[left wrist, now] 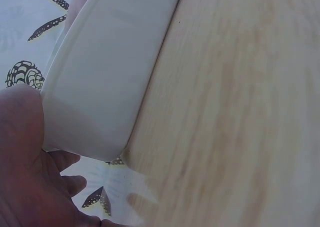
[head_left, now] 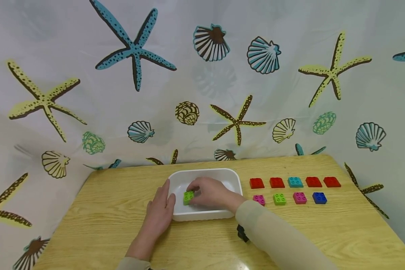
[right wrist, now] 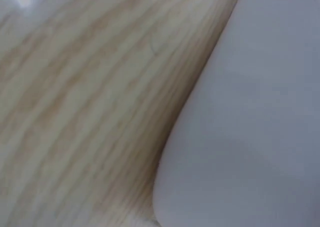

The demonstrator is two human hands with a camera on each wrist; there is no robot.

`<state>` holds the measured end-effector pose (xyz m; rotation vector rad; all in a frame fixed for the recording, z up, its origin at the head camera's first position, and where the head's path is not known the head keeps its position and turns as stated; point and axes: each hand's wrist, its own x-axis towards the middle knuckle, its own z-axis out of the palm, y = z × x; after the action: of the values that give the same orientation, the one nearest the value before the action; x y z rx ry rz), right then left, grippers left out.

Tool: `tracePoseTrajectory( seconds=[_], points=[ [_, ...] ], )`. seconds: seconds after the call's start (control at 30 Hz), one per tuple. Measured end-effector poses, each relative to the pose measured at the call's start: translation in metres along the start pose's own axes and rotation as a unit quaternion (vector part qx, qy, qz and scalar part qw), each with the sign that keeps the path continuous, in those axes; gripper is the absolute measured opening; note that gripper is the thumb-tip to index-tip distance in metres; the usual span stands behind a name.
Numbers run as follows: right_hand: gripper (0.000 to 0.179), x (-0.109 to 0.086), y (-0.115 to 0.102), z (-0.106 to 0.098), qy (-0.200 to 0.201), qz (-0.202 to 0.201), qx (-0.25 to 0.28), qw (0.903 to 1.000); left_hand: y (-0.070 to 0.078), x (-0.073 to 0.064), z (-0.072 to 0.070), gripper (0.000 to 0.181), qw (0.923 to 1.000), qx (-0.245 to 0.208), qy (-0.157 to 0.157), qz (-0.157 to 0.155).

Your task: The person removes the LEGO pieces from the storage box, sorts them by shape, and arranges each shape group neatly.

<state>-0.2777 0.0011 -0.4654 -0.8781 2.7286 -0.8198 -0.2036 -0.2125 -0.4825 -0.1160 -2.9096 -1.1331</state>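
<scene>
A white plastic tub [head_left: 206,216] stands on the wooden table. Over its inside, my right hand [head_left: 209,191] pinches a lime green toy building block [head_left: 188,197] between thumb and fingers. The tub's floor is partly hidden by that hand. My left hand [head_left: 160,210] rests against the tub's left end, fingers stretched along the wall and thumb near the rim. In the left wrist view, the left hand [left wrist: 25,157] touches the tub's corner [left wrist: 90,132]. The right wrist view holds only the tub's pale outer wall [right wrist: 240,127] and tabletop, without the hand.
Right of the tub, a back row has red blocks [head_left: 277,183] and a light blue block [head_left: 295,182]. In front lie pink [head_left: 299,198], lime green [head_left: 279,199] and dark blue [head_left: 320,198] blocks. A patterned curtain [head_left: 189,82] hangs behind the table [head_left: 114,198].
</scene>
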Motion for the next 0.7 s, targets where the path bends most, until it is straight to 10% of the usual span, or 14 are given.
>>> tracePoseTrajectory(
  seconds=[0.7],
  points=[
    [0.032,-0.046,-0.001,-0.049,0.048,-0.024,0.021,0.9984,-0.001,-0.001,0.000,0.066,1.0000,-0.010,-0.001,0.000]
  ],
)
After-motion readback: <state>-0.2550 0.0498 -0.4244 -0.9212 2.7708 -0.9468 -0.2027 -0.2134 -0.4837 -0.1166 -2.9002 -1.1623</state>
